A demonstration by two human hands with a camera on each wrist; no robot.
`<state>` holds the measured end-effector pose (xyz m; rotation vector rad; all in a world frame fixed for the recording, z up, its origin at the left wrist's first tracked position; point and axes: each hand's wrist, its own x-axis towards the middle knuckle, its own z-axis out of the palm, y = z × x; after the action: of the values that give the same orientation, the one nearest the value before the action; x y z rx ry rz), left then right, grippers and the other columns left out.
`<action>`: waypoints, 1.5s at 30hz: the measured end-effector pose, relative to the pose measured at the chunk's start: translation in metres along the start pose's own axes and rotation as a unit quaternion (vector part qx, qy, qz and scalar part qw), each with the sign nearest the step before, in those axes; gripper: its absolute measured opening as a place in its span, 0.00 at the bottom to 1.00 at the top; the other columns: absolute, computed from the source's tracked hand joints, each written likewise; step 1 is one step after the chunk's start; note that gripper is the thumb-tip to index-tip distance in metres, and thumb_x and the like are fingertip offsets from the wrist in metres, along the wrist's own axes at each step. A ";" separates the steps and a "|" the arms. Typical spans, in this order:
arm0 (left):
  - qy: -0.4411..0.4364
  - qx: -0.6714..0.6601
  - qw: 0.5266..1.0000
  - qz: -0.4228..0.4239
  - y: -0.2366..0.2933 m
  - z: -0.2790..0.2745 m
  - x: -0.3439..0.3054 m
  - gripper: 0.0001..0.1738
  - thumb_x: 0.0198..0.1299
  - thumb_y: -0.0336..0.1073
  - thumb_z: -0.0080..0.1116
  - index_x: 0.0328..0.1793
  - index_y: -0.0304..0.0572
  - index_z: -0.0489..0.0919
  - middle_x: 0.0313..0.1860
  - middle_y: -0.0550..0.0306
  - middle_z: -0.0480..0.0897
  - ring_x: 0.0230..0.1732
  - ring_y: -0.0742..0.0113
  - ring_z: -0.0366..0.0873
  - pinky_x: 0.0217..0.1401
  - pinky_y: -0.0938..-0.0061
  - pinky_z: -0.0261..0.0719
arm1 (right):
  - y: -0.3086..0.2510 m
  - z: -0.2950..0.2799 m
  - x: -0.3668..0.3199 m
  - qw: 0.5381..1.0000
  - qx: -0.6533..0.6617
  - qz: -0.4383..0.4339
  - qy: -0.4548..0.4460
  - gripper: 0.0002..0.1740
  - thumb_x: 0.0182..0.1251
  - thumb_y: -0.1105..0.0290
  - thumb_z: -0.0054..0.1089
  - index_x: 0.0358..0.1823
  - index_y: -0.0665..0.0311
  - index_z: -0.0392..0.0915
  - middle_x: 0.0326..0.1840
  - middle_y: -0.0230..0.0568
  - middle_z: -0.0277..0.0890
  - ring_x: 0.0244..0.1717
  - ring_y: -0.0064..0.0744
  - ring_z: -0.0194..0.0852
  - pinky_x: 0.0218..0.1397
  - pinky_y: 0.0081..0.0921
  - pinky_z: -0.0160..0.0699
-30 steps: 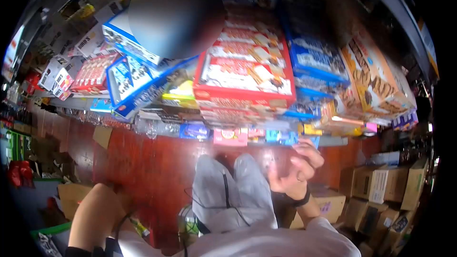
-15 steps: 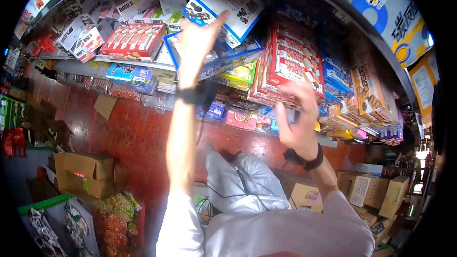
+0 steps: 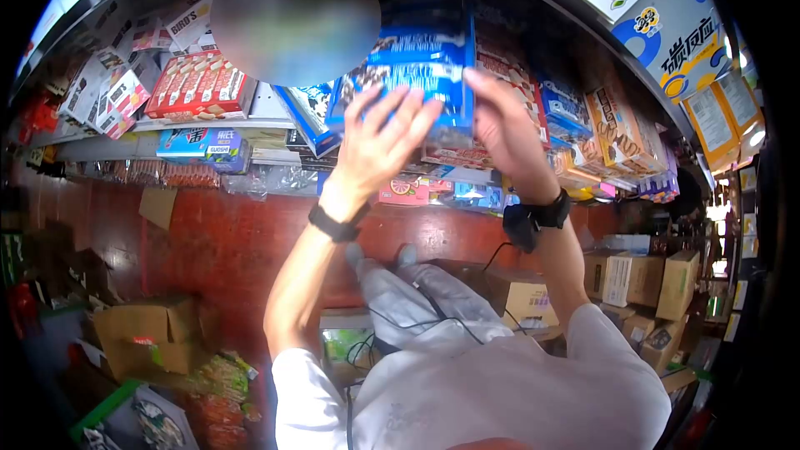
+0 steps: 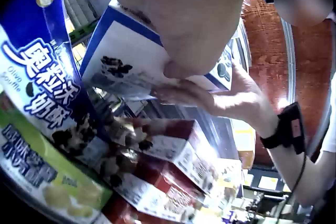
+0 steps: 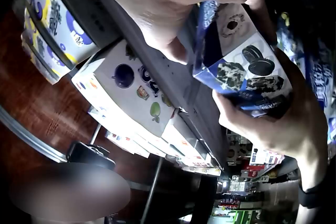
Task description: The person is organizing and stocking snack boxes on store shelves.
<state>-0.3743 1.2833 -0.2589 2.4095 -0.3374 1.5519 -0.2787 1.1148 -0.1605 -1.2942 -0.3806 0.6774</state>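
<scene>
A blue-and-white cookie box (image 3: pixel 421 75), open at the front with blue packets showing, is between the two hands at the shelf. The left hand (image 3: pixel 383 146) grips its near edge from the left, and its fingers wrap a corner in the right wrist view. On the box's right side is the right hand (image 3: pixel 512 137), thumb and fingers around the edge. In the left wrist view the box (image 4: pixel 126 50) is tilted between both hands, its underside partly hidden by them. Red cookie boxes (image 4: pixel 163 166) stand close below it in that view.
Another blue box (image 3: pixel 308 112) leans at the left, beside a red wafer box (image 3: pixel 200 87). Orange-and-white boxes (image 3: pixel 625 133) stand on the right of the shelf. Cardboard cartons (image 3: pixel 642 279) are on the floor at right, with an open carton (image 3: pixel 150 333) at left.
The right hand has come up from mid-air to the box's side. The left hand and the blue-and-white box have shifted right and lower, and the box's packets now face up.
</scene>
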 end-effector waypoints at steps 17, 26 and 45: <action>0.032 0.073 0.995 0.063 0.099 0.003 0.061 0.23 0.61 0.45 0.73 0.63 0.80 0.86 0.70 0.66 0.80 0.76 0.47 0.65 0.72 0.33 0.74 | 0.007 -0.104 -0.085 0.916 -0.241 -0.310 0.083 0.24 0.77 0.67 0.62 0.69 0.64 0.70 0.66 0.47 0.73 0.62 0.38 0.77 0.67 0.35 0.78; -0.097 -0.036 0.992 -0.066 0.107 0.077 0.062 0.41 0.37 0.20 0.77 0.63 0.56 0.86 0.68 0.57 0.81 0.70 0.48 0.71 0.74 0.57 0.71 | -0.046 -0.161 -0.118 0.815 -0.482 -0.229 0.228 0.41 0.69 0.65 0.66 0.79 0.72 0.61 0.77 0.57 0.58 0.72 0.57 0.67 0.74 0.44 0.68; -0.132 -0.024 0.991 -0.024 0.190 0.231 0.142 0.30 0.63 0.38 0.59 0.74 0.57 0.75 0.74 0.49 0.72 0.77 0.42 0.64 0.82 0.34 0.57 | 0.002 -0.227 -0.064 0.586 -0.708 -0.273 0.284 0.45 0.65 0.77 0.55 0.83 0.77 0.46 0.86 0.68 0.45 0.87 0.69 0.39 0.86 0.64 0.42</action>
<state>-0.1817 1.0193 -0.2049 2.5668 -0.3588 1.1911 -0.1882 0.9029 -0.2120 -2.5952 -0.7863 -0.8866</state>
